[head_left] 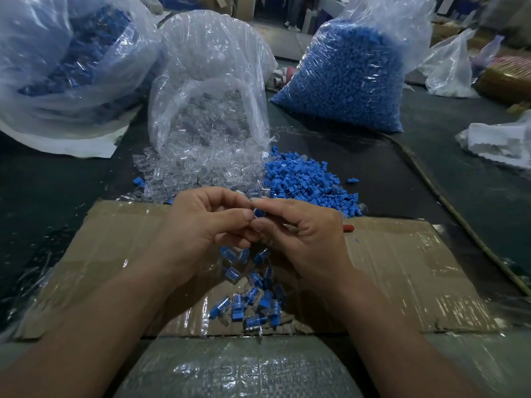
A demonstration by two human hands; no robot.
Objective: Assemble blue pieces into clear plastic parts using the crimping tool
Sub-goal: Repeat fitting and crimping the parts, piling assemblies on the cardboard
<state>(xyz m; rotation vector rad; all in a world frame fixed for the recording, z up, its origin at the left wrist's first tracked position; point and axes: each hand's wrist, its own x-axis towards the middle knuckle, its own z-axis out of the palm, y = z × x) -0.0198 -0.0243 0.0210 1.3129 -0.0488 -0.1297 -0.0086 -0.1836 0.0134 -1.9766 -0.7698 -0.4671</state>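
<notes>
Grip of left hand (201, 225), right hand (304, 234) on blue piece (259, 213).

Dim, cool overhead light, glare on plastic bags (212, 53) (edges bowed, corners soft).

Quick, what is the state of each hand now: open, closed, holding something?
Left hand: closed, pinching the small blue piece at its fingertips.
Right hand: closed, pinching the same blue piece from the other side.
</notes>
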